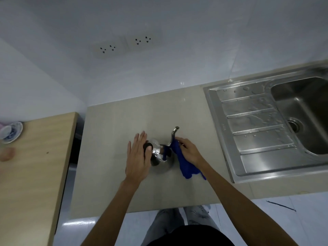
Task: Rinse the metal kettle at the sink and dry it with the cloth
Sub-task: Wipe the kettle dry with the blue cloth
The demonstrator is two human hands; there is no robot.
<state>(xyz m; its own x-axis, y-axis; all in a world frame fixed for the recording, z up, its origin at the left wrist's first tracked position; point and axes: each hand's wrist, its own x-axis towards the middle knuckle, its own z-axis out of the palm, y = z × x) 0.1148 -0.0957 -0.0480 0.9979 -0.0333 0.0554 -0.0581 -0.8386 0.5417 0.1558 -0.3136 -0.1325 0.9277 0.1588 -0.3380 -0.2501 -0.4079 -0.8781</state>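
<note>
The shiny metal kettle stands upright on the beige counter, its curved spout pointing away from me. My left hand rests flat against the kettle's left side and over its black lid knob, fingers stretched out. My right hand grips a blue cloth and presses it against the base of the spout. The cloth's loose end hangs down onto the counter to the right of the kettle. The kettle's handle is mostly hidden by cloth and hands.
A wet steel sink with a ribbed drainboard lies to the right. A wooden table at the left carries a blue-and-white saucer. Wall sockets sit above the counter. My legs show below the counter's front edge.
</note>
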